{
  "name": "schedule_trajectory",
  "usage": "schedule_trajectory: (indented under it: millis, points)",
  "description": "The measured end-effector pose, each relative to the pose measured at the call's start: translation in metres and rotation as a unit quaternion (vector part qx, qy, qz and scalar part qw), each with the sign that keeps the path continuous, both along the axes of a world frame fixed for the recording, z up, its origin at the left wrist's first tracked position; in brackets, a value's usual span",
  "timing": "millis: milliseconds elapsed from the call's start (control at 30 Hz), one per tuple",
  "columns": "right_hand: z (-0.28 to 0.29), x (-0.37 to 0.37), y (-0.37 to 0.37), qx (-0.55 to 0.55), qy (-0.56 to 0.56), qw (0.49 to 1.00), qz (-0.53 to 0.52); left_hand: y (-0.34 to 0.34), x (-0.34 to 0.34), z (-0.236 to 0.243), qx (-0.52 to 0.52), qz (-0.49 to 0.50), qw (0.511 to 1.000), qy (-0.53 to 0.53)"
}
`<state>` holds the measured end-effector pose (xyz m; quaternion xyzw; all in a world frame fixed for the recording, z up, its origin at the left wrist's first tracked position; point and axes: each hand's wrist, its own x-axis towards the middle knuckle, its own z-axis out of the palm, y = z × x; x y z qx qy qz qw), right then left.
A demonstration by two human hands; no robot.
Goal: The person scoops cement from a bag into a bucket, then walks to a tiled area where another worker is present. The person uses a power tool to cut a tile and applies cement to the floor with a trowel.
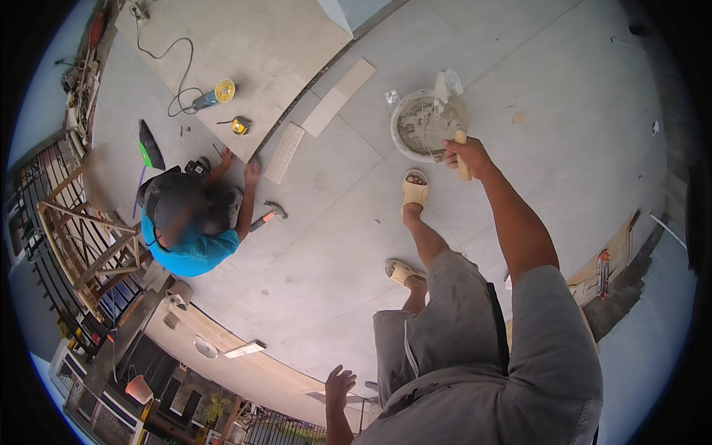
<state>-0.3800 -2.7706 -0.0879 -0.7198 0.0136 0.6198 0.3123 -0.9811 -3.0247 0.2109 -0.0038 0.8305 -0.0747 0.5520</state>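
My right hand (475, 154) is closed around the wooden handle (464, 165) of a trowel, its thumb and fingers wrapped on it. The blade end reaches over a round bucket (395, 135) of wet grey mortar (424, 127) and is hard to tell from the mix. A pale, mortar-smeared piece (448, 85) stands at the bucket's far rim. Low in the view, my left hand (340, 386) hangs free beside my body, fingers apart and holding nothing.
At left a co-worker in a blue shirt (196, 256) crouches, hands at the corner of a large tile (245, 67). An angle grinder (215, 96) and tape measure (239, 125) lie on it. A hammer (268, 215), tile strips (338, 98) and a brush (150, 146) lie on the floor.
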Motion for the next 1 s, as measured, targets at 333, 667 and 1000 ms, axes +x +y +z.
schedule_trajectory:
  millis: [333,667,1000]
  points:
    - [0.028,0.016,-0.097,-0.051,-0.306,0.923,0.226,0.014,0.125,-0.192,-0.02,-0.491,0.861,-0.129]
    - [-0.044,0.011,-0.046,-0.086,-0.055,0.992,0.076,0.002,0.202,-0.216,-0.149,-0.528,0.835,-0.038]
    - [-0.055,-0.042,0.009,-0.126,-0.001,0.985,0.122,-0.025,0.247,-0.233,-0.172,-0.521,0.836,0.003]
